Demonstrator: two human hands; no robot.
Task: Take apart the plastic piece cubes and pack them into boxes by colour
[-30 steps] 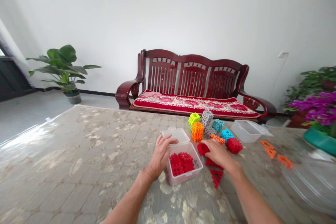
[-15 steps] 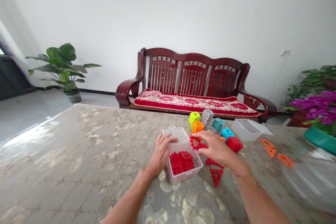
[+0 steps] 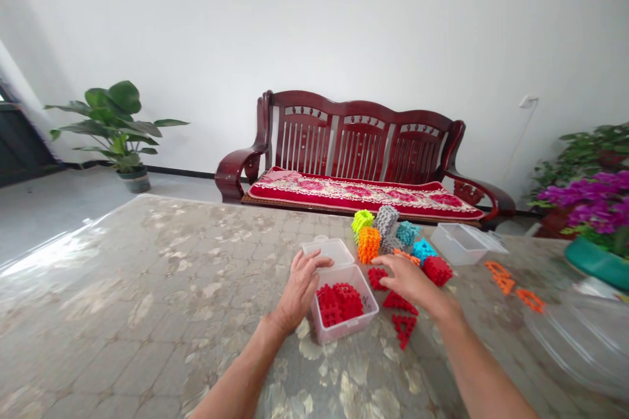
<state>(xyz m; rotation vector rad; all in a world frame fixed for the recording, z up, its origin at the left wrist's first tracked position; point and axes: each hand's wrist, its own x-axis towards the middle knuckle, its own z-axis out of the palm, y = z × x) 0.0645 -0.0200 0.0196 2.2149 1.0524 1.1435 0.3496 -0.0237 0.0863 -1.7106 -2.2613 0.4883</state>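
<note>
My left hand (image 3: 303,285) rests at the left side of a clear plastic box (image 3: 346,336), fingers stretched out over the rim and the hinged lid (image 3: 330,251), which is folded back. Inside the box lie several red interlocking plastic pieces (image 3: 340,304). My right hand (image 3: 405,280) hovers right of the box, thumb and fingers apart above a red interlocking piece (image 3: 377,278) on the table; the thumb is close to its edge, and contact is unclear. Just nearer to me are two red triangular pieces, one (image 3: 400,303) behind the other (image 3: 404,330).
Behind my right hand stand built shapes: yellow-green (image 3: 362,221), orange (image 3: 369,245), grey (image 3: 386,219), blue (image 3: 423,249) and red (image 3: 437,270). Further right are another clear box (image 3: 459,245), orange pieces (image 3: 500,277), a transparent lid (image 3: 580,347) and a flower pot (image 3: 597,260).
My right hand has moved slightly right, away from the box, and its fingers have come apart. The red piece that was between them now lies on the table. My left hand stays put.
</note>
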